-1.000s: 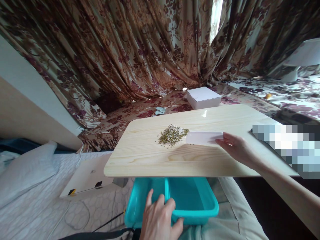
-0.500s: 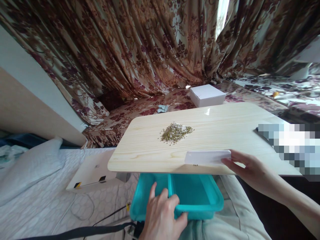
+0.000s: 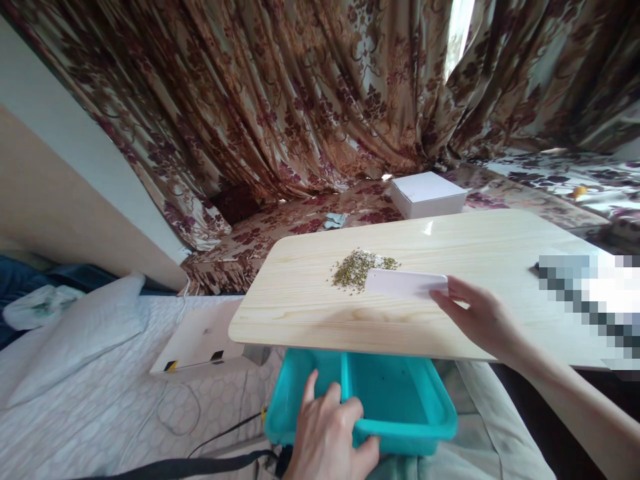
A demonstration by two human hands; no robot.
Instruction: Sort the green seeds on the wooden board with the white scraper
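Right hand: the right hand (image 3: pixel 477 313) pinches the white scraper (image 3: pixel 400 283) at its right end, thumb on the near side, fingers behind.
Right arm's pose: forearm reaching in from the lower right, wrist low over the table, scraper pointing leftward.
White scraper's handling: probably light, thin and fairly stiff, with a smooth face that could slip; the short right end looks the sound place to hold, leaving the long edge free.
Scraper's place: above the tabletop (image 3: pixel 450 247), its left end overlapping the near-right side of the grain pile (image 3: pixel 356 272) in view; contact I cannot tell.
Grain pile's handling: loose, small, likely to roll and scatter under a brisk push.
Left hand: the left hand (image 3: pixel 330 427) grasps the near rim of the teal bin (image 3: pixel 405 430) by its divider, thumb outside, index finger stretched over the left compartment.
Teal bin: below the table's near edge; dark specks in its right compartment.
Beyond: a white box (image 3: pixel 429 193) behind the table.
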